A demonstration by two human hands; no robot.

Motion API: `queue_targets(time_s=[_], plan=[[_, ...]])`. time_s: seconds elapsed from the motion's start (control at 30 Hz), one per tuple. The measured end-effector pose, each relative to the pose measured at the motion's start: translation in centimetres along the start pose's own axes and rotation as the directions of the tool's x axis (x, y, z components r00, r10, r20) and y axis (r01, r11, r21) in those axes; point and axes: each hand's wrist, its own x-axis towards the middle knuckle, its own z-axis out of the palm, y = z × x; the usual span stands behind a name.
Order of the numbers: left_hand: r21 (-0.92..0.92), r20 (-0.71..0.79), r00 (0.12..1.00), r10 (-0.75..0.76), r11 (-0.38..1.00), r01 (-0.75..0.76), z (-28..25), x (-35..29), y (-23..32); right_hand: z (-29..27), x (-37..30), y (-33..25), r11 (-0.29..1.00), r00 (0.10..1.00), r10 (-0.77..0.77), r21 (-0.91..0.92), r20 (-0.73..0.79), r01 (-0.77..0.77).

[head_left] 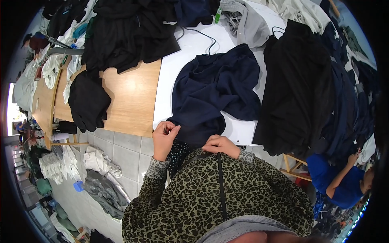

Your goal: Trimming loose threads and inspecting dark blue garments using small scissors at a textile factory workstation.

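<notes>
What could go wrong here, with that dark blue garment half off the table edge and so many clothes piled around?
The navy garment hangs over the white table's near edge, pinched by the left hand and right hand; it might slide off toward the tiled floor. The black pile lies against it, so pulling could perhaps drag that too. The thin dark cord beside it might snag.

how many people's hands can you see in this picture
3: the left hand and right hand on the navy garment, plus a co-worker's hand at lower right; others may be hidden.
</notes>
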Motion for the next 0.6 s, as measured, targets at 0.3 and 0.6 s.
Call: queue_targets(time_s=[0.3,0.6], plan=[[-0.56,0.023,0.986,-0.164,0.815,0.148,4.5,-0.1,4.3,1.7,2.5,-0.7,0.71,0.955,0.16,0.643,0.25,-0.288],[-0.648,-0.004,0.977,-0.211,0.745,0.158,5.6,-0.9,3.5,0.7,3.2,-0.1,0.153,0.953,0.234,0.975,-0.192,0.159]])
